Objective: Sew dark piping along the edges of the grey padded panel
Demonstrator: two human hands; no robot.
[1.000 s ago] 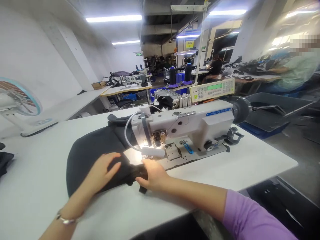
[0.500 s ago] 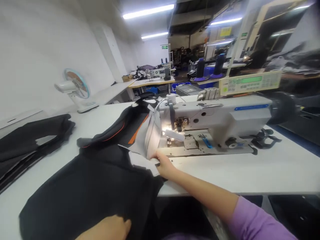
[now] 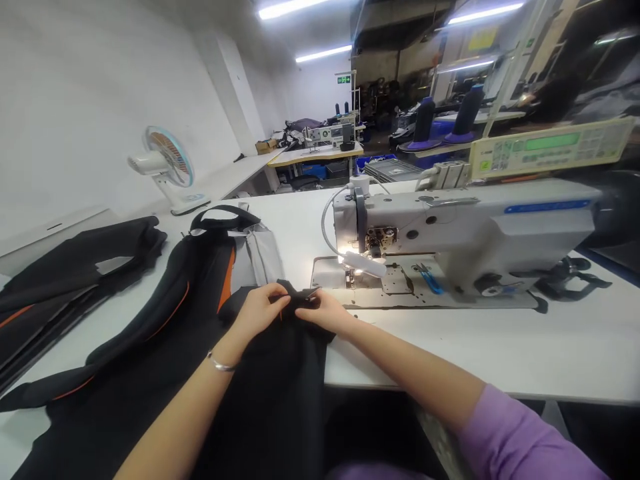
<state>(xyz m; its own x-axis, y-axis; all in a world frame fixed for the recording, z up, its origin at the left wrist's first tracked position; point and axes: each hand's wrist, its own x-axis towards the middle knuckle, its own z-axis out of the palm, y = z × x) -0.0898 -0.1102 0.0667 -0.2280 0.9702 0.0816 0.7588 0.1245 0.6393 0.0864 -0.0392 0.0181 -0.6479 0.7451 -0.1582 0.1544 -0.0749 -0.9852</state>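
Observation:
A large black fabric piece (image 3: pixel 155 373) with orange trim and a grey panel (image 3: pixel 263 253) covers the left side of the white table and hangs toward me. My left hand (image 3: pixel 263 308) pinches its black edge between thumb and fingers. Close beside it, my right hand (image 3: pixel 323 312) grips the same edge, a short way in front of the sewing machine (image 3: pixel 425 227). The cloth between my fingertips is partly hidden. Under the lit needle area, the machine bed has no cloth on it. Blue-handled snips (image 3: pixel 430 280) lie on the bed.
Folded black fabric (image 3: pixel 80 267) is stacked at the far left. A small fan (image 3: pixel 167 167) stands by the wall. Dark thread cones (image 3: pixel 424 123) rise behind the machine, near its control panel (image 3: pixel 553 148). The table's front edge (image 3: pixel 450 393) runs below my right forearm.
My left hand has come up from the lower edge to the fabric edge beside my right. The grey panel has moved left, away from the needle area, and the black cloth is spread differently.

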